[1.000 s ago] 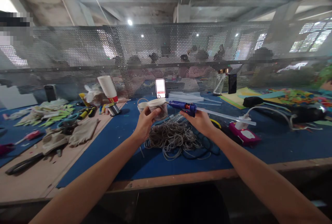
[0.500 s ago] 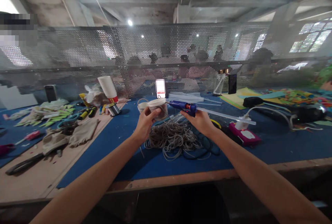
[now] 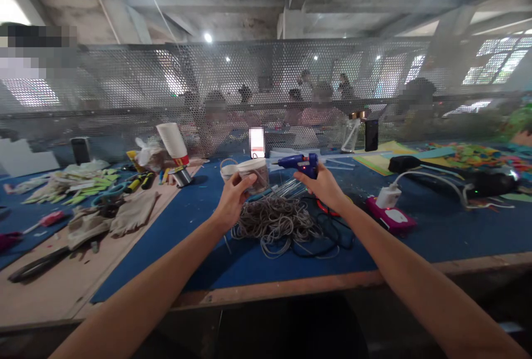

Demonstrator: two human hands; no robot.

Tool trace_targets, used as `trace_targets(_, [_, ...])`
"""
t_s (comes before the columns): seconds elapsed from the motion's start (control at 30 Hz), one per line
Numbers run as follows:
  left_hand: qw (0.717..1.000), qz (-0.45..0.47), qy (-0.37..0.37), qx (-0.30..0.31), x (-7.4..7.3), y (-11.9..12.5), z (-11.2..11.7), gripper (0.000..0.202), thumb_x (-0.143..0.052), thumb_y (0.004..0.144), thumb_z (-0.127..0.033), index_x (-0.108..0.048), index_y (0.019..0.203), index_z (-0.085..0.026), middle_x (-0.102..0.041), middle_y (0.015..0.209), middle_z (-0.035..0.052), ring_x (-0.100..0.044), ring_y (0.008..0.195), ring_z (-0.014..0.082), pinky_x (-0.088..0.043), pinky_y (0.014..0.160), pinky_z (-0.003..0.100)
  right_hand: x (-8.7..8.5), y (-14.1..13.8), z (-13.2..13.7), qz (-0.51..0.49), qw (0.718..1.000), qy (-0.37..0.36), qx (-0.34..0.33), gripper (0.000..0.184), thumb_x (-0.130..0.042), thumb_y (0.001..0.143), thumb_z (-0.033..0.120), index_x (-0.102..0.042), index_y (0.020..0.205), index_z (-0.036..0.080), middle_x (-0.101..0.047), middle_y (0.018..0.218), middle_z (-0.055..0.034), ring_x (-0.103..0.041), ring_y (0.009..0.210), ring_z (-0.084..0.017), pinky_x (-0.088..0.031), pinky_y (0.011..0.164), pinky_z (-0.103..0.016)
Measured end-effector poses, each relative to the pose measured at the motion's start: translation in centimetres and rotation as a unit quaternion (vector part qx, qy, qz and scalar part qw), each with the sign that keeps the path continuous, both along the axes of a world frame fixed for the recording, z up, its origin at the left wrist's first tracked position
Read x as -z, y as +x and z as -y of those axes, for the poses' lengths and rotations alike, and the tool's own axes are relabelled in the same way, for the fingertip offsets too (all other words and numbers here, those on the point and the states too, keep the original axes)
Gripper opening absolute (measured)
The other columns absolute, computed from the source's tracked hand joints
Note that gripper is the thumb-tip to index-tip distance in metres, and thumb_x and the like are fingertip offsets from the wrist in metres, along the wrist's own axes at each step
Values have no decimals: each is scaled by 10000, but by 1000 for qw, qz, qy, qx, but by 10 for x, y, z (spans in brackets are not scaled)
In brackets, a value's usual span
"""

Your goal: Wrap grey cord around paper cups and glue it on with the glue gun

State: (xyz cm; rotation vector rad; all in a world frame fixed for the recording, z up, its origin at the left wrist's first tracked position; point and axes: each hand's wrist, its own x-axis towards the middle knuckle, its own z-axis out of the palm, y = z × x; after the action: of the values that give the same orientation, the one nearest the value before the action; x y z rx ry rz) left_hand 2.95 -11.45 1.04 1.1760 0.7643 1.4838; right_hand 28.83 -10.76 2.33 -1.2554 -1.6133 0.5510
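Observation:
My left hand (image 3: pixel 231 199) is closed around a small clear cup (image 3: pixel 253 173) with grey cord wound on its lower part, held above the blue mat. My right hand (image 3: pixel 324 187) grips a blue glue gun (image 3: pixel 300 163) by its handle, nozzle pointing left toward the cup, a short gap between them. Below both hands lies a loose heap of grey cord (image 3: pixel 276 220) with black cable beside it.
A perforated metal screen (image 3: pixel 266 93) stands behind the table, with people seated beyond it. Gloves (image 3: pixel 112 218), scissors, screwdrivers and a stack of paper cups (image 3: pixel 172 142) lie at left. A pink power strip with a white plug (image 3: pixel 390 209) sits at right. The table's front edge (image 3: pixel 291 287) is near.
My right hand has turned the glue gun upright and lifted it slightly; the long glue stick trailing to the right no longer shows. The left hand and cup hardly moved.

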Motion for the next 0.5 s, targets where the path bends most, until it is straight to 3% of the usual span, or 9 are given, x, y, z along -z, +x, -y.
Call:
trace_targets(0.13, [1000,14,-14,8,-1,0,-1,455,-897,732,-419,-748,1087,-177,-755,1047,53,-691,916,173,-559,765,264,4,8,-11,-101,991,-50,-66,325,-741,790,460,-604,931,202,-627,671,31,-550,539,-130,-452,571,-279])
trace_targets(0.23, [999,29,-24,8,-1,1,-2,431,-909,713,-408,-749,1037,-173,-753,1007,47,-687,877,163,-553,743,255,13,18,-24,-140,984,-87,-74,359,-730,760,513,-652,860,177,-665,757,-11,-553,590,-128,-440,577,-275])
trace_targets(0.37, [999,28,-23,13,-1,2,-2,437,-912,707,-418,-749,1023,-163,-751,986,58,-687,864,177,-560,746,283,27,34,-40,-23,994,-110,-15,503,-678,773,673,-677,734,171,-576,630,12,-503,610,-144,-360,582,-274])
trace_targets(0.5, [999,28,-26,12,-2,3,0,450,-926,681,-425,-747,995,-157,-751,950,57,-692,858,186,-577,778,311,31,43,-45,158,978,-119,68,516,-652,816,669,-585,607,202,-503,558,26,-472,577,-145,-281,561,-281])
